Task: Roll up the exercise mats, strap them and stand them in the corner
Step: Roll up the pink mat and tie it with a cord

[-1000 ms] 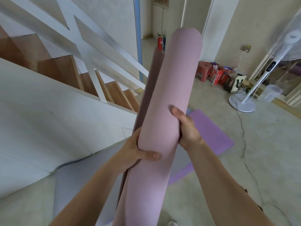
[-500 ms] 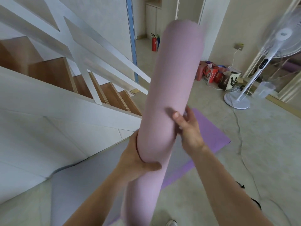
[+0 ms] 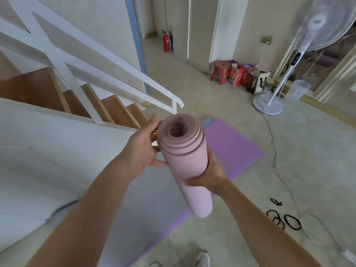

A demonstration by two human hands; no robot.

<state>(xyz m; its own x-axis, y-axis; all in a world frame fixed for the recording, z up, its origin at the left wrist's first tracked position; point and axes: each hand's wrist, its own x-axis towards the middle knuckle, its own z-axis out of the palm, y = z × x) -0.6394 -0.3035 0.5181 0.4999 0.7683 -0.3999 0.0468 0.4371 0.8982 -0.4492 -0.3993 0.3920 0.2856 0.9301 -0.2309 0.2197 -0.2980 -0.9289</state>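
Note:
A rolled pink exercise mat [image 3: 189, 170] stands nearly upright in front of me, its spiral top end facing the camera. My right hand [image 3: 209, 175] grips the roll around its middle from the right. My left hand [image 3: 143, 149] touches the roll's upper left side with loosely spread fingers. Under it a purple mat [image 3: 233, 149] lies flat on the floor, with a grey mat [image 3: 134, 207] spread over its near part. Black elastic straps [image 3: 283, 220] lie on the floor at the right.
A white staircase wall and railing [image 3: 107, 74] fill the left side. A standing fan [image 3: 277, 89] with its cable [image 3: 273, 139], a red stool [image 3: 220, 71], bags and a fire extinguisher [image 3: 166, 42] stand at the back. My shoes [image 3: 202, 259] show at the bottom.
The pink roll has dropped lower and tipped so its top end now faces me. My right hand moved down around its middle; my left hand shifted up beside its top.

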